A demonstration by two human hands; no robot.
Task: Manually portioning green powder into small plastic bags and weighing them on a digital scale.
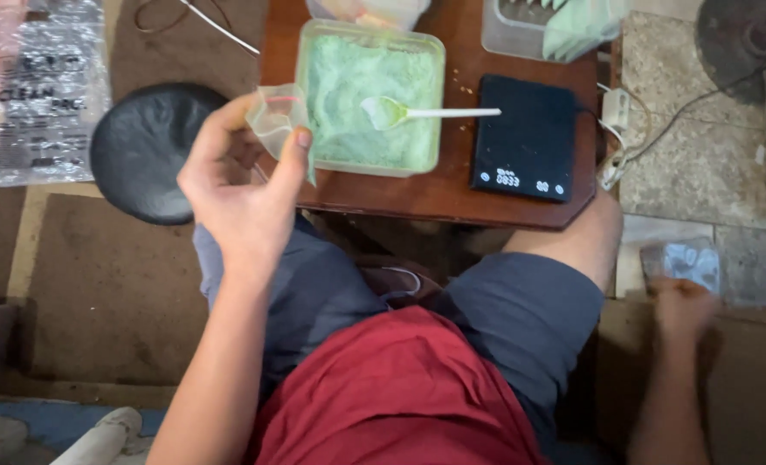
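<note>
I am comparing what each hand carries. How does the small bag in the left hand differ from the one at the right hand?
The left hand holds a small clear bag raised over the table, beside the tub of green powder. The right hand grips a clear packet low at the floor, blurred. The bag looks open; the packet's state is unclear. Both are transparent plastic.

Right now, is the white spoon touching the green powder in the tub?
Touching: head view shows the white spoon lying with its bowl resting in the green powder.

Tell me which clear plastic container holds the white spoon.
The square container of green powder nearest the left hand; the spoon lies in it.
</note>
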